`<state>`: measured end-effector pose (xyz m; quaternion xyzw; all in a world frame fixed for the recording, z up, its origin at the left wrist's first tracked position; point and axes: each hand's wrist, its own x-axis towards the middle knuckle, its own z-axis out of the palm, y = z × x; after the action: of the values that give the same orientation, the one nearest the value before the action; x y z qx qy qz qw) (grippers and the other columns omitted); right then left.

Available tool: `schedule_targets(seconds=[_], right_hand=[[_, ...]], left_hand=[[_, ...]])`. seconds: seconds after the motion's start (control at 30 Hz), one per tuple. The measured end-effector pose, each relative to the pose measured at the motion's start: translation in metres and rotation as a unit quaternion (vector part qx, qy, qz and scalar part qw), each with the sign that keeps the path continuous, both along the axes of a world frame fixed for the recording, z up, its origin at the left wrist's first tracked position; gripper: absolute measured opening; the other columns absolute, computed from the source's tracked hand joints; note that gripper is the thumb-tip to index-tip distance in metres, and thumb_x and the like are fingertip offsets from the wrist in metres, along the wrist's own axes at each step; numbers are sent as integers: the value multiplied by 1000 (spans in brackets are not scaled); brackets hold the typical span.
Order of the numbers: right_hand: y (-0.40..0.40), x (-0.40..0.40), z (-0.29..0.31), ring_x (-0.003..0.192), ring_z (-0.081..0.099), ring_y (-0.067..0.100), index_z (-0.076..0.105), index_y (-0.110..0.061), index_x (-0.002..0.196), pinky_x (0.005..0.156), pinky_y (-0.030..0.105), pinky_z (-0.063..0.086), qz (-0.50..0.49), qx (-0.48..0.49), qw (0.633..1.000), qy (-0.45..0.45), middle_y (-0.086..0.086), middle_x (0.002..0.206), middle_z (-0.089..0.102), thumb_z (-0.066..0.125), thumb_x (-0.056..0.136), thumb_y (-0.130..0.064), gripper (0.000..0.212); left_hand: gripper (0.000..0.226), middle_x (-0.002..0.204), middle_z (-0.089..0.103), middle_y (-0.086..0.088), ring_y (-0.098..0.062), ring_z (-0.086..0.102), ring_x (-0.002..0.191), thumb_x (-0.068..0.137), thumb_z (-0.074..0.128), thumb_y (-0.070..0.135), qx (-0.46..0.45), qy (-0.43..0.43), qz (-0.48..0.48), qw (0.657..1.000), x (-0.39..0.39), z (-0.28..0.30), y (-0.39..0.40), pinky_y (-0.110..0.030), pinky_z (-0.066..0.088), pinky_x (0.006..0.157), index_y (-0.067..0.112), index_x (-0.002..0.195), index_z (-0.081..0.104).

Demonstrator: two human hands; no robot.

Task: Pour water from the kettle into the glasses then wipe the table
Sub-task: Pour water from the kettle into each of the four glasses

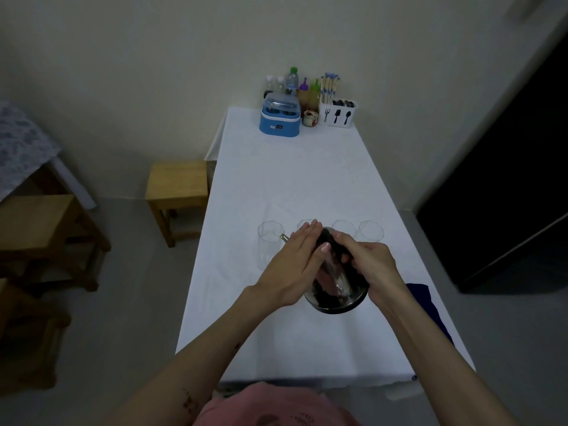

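A shiny metal kettle (335, 290) with a black handle is tilted over the white table (295, 179), its spout toward the leftmost glass (270, 241). My right hand (368, 262) grips the black handle. My left hand (299, 259) lies flat against the kettle's left side and lid, fingers together. Several clear glasses stand in a row behind the kettle: one at the left, one (304, 225) mostly hidden behind my left fingers, and two at the right (345, 226) (372, 230). A dark blue cloth (427, 305) lies at the table's right edge.
At the far end stand a blue appliance (279, 118), several bottles (292, 79), a small jar (310, 118) and a white cutlery holder (338, 113). Wooden stools (176, 186) (46, 235) stand left of the table. A dark doorway (507, 195) is on the right.
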<state>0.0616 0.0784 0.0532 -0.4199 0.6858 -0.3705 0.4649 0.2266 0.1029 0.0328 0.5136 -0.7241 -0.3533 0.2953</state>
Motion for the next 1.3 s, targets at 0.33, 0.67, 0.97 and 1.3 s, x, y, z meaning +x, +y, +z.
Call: schedule_targets(seconds=[0.33,0.67,0.97,1.3], right_hand=[[-5,5,-4,73,70,24,69,-16,55,74,38,55,0,9,1000,5,-1,62,72,78,64,-62,48],[-4,8,-5,72,69,24,67,-17,52,71,36,53,-5,16,1000,-14,-1,62,72,80,64,-61,47],[-1,7,-3,70,67,21,68,-17,55,72,36,52,-6,21,1000,-18,-2,62,70,80,62,-64,50],[3,8,5,63,60,18,66,-17,52,65,32,45,-20,16,999,-23,-5,56,65,81,66,-61,48]], left_hand=[[57,162,14,6,0,4,148,104,24,41,11,-12,5,1000,3,0,-5,-4,-4,109,17,154,18],[56,162,16,5,-1,5,147,104,25,40,0,-17,4,1000,5,-3,-6,5,-6,101,16,154,19],[56,162,16,6,7,4,141,104,26,40,-7,-15,4,1000,3,-3,-4,2,-4,105,16,154,19],[59,163,13,4,-3,2,149,103,25,42,-12,-10,4,1000,-1,-3,-4,-16,1,117,15,154,16]])
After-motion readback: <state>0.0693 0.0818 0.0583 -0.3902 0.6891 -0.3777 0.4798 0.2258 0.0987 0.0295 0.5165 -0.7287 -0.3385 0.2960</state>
